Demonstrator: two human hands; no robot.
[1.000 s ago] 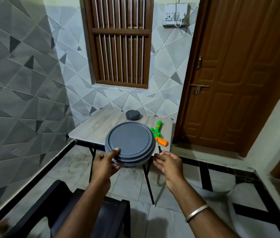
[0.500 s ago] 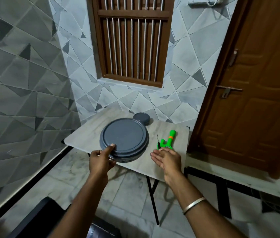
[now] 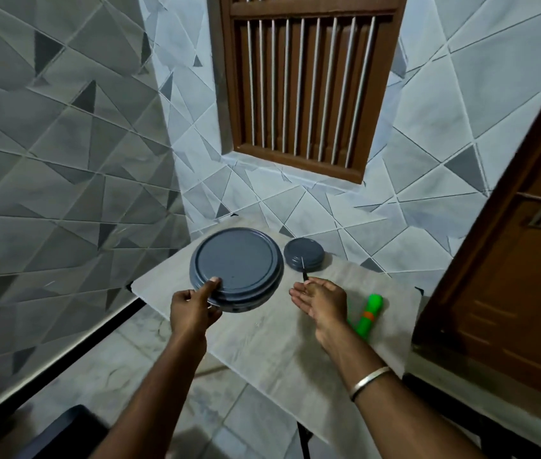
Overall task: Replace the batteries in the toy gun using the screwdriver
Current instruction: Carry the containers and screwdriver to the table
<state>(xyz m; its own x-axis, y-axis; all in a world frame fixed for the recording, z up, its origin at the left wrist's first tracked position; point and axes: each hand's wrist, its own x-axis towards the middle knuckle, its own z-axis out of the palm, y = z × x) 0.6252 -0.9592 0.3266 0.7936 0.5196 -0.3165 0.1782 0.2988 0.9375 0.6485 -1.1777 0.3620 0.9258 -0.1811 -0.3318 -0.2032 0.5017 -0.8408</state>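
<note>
Gripping the near rim of the big plate (image 3: pixel 236 263) with the left hand (image 3: pixel 194 308), thumb flat on top and the other fingers curled under the rim. Not possible to tell whether resting on the table (image 3: pixel 262 346) or raised a little above it. Placed close to the table's far left edge, with only a narrow strip of bare top beyond the rim there.

Holding nothing with the right hand (image 3: pixel 324 303): palm turned toward the plate, fingers nearly straight and relaxed, with a clear gap between fingertips and plate. Showing just past those fingertips, the thin dark tip of the screwdriver (image 3: pixel 303 272), the rest hidden behind the hand; touching the hand or not, cannot tell.

Sitting just behind that tip, near the back edge by the wall (image 3: pixel 395 160), a small dish (image 3: pixel 304 253), beside the big plate but apart from it. Lying on the right part of the table, partly covered by the right wrist, the green toy gun (image 3: pixel 371 311) with an orange band, near the right edge.

Offering the widest bare area at the near middle of the top, between the two forearms. Standing close along the table's right side, a brown door (image 3: pixel 511 309). Below the near left edge, floor (image 3: pixel 123 359) and part of a dark chair (image 3: pixel 63 432).
</note>
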